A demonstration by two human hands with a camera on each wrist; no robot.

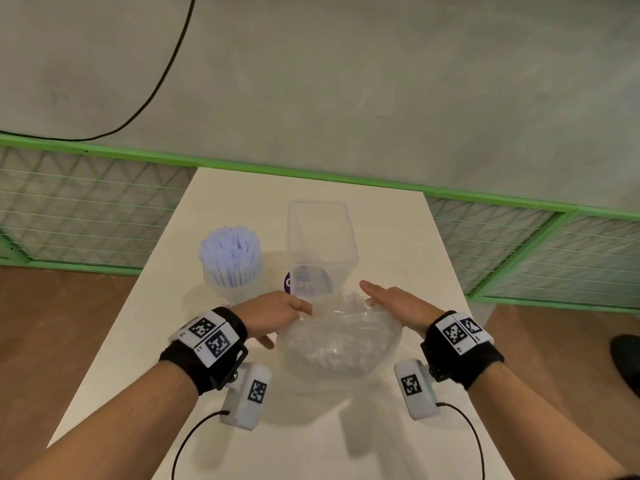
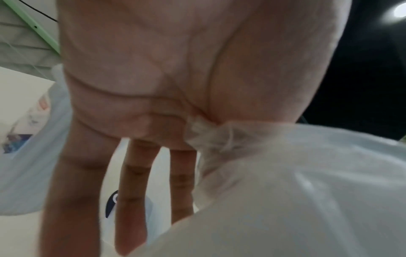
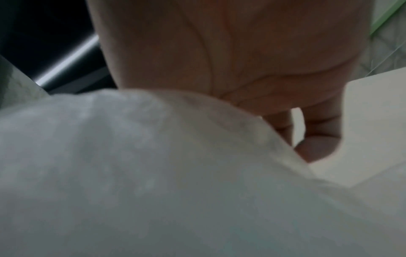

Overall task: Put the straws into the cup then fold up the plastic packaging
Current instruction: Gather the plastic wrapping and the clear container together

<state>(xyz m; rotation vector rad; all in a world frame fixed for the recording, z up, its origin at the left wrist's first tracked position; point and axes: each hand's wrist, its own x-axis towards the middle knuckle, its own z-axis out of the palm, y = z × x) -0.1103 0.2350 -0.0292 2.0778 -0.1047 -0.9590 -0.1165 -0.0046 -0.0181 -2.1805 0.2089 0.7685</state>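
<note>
Crumpled clear plastic packaging (image 1: 341, 336) on white table (image 1: 391, 237), between both hands. Left hand (image 1: 273, 315) pinches its edge, other fingers straight; right hand (image 1: 398, 303) flat against it. Pale-blue straws (image 1: 230, 254) upright in clear cup (image 1: 225, 289), behind left hand.

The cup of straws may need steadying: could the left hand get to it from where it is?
Probably yes: the cup stands just beyond the left hand, nothing between, though that hand pinches the packaging.
</note>
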